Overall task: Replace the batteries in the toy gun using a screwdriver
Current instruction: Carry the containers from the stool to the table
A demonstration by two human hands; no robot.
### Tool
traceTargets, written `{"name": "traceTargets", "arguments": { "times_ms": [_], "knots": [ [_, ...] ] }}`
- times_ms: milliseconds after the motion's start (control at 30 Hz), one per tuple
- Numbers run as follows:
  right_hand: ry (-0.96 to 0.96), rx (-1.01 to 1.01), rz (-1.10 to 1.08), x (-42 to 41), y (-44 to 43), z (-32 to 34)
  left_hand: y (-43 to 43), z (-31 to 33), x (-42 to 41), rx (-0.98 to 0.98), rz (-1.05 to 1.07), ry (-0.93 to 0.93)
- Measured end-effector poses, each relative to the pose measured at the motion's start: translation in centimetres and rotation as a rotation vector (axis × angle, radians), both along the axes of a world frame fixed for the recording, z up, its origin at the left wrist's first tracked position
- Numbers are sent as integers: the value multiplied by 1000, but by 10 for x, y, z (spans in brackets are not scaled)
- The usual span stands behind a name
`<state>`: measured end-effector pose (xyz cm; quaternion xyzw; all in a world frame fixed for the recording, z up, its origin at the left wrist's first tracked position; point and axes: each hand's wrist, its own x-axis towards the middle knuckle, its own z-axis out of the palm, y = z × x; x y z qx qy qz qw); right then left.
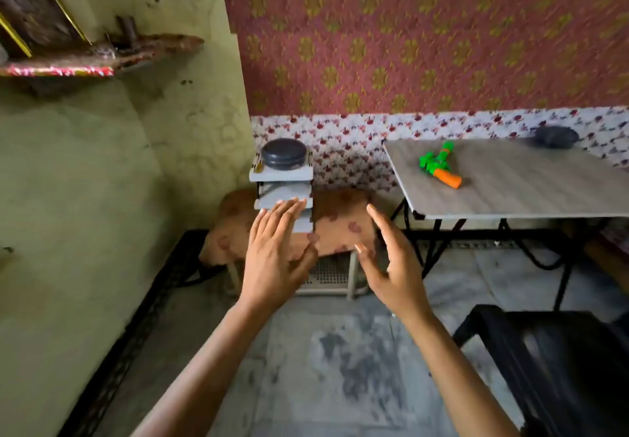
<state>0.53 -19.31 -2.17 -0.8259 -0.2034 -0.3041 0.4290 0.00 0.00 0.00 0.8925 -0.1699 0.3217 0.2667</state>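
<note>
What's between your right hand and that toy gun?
In the head view, only the table's near corner and bare top lie between the right hand and the toy gun.

Lower shelves of grey tiered rack [282, 175] hidden behind left hand [275, 259]; dark lump [556, 137] on grey wood-grain table [527, 191] too blurred to identify.

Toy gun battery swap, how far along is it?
Nothing looks done: the toy gun lies untouched on the table. In hand: nothing; left hand and right hand, both open, reach toward the small grey rack. Unscrewing, the swap and closing all remain.
</note>
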Motion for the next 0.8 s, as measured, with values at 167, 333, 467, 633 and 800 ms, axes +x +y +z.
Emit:
{"name": "traceTargets", "arguments": {
  "times_ms": [167, 333, 467, 633, 800],
  "knots": [
    [165, 23, -13, 29, 18, -32, 12, -36, 25, -90, 19, 88],
    [262, -2, 1, 81, 49, -46, 36, -54, 81, -124, 26, 123],
    [255, -17, -8, 129, 76, -43, 62, -57, 129, -131, 30, 183],
    [283, -1, -5, 199, 110, -43, 97, -62, 196, -130, 29, 232],
    [291, -23, -32, 265, 125, -49, 115, -72, 259, -144, 45, 260]
  ]
}}
